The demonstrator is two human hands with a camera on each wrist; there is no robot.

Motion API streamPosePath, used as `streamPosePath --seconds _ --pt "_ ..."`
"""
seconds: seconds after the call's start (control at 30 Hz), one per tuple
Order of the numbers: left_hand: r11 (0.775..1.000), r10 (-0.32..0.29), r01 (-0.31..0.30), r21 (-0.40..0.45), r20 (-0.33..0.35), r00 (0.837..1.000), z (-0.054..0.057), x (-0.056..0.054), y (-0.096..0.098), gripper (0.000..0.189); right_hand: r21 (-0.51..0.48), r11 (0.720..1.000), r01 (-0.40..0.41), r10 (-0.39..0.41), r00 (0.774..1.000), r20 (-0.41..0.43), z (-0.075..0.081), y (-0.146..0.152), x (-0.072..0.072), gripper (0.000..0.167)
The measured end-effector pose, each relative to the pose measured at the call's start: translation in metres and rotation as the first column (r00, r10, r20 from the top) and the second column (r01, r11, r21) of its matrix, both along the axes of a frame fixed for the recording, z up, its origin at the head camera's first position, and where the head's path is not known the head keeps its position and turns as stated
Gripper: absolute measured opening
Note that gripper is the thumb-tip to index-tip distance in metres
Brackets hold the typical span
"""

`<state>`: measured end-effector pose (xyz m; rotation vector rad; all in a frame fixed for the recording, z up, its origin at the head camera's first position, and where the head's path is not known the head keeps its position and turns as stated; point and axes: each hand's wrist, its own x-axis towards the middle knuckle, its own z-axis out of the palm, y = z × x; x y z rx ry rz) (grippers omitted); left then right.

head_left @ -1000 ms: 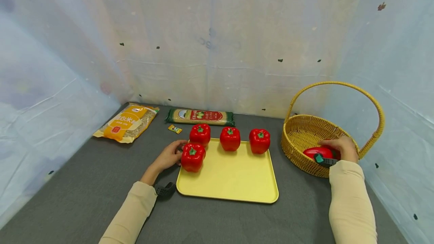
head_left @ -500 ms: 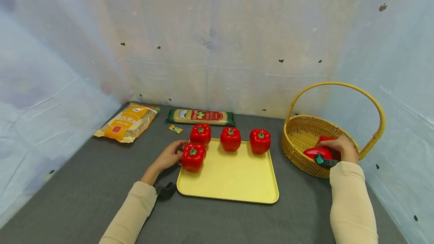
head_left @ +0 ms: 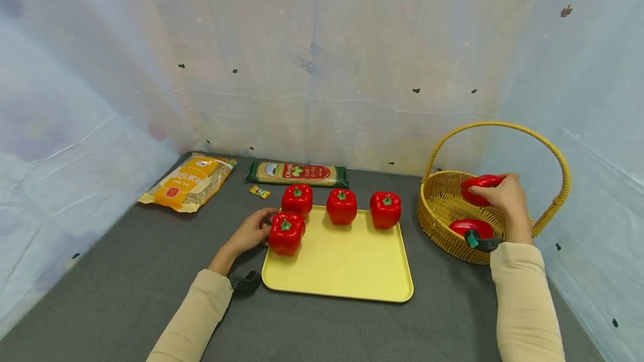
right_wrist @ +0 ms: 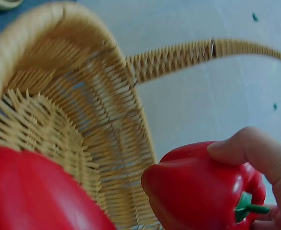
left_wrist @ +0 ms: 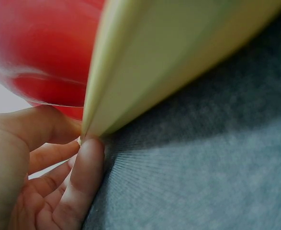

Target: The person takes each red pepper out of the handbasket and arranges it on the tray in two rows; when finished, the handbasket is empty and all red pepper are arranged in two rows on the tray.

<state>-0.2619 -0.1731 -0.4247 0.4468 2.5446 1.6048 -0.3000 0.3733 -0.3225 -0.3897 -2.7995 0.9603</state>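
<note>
My right hand [head_left: 507, 193] grips a red bell pepper [right_wrist: 193, 187] by its sides, raised within the wicker basket [head_left: 427, 218]; its green stem points toward the palm. Lower down in the basket lies another red bell pepper [head_left: 472, 228]. At the left side of the yellow tray [head_left: 347, 261], my left hand [head_left: 251, 230] pinches the tray's rim between thumb and finger, as the left wrist view shows. Right by those fingers stands a red bell pepper [head_left: 287, 234] on the tray. Three more, a left one [head_left: 297, 200], a middle one [head_left: 341, 207] and a right one [head_left: 385, 210], line its far edge.
Behind the tray lies a green pack of pasta [head_left: 298, 174], with a small yellow sachet [head_left: 259, 191] in front of it. A bag of grain [head_left: 188, 182] is at the far left. The basket's tall handle [head_left: 495, 124] arches over it.
My right hand has risen from the basket's bottom with a bell pepper, uncovering more of the one left lying there. The left hand and the tray have stayed put.
</note>
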Motion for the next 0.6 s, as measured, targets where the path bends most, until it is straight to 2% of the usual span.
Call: streamPosePath --seconds 0.1,0.27,0.6 --pt "1.0 0.002 -0.002 -0.004 0.001 1.0 -0.001 0.0 0.0 0.045 0.027 0.999 -0.037 0.039 0.997 -0.071 0.002 -0.008 0.002 0.086" --pt "1.0 -0.001 0.001 -0.003 0.001 1.0 -0.001 0.0 0.001 0.045 0.046 0.996 -0.079 0.086 0.977 -0.193 0.005 -0.025 0.007 0.078" --pt "1.0 -0.001 0.001 0.001 0.005 1.0 0.0 -0.001 0.0 0.045 -0.079 0.978 -0.195 0.156 0.924 -0.349 0.013 -0.075 0.029 0.079"
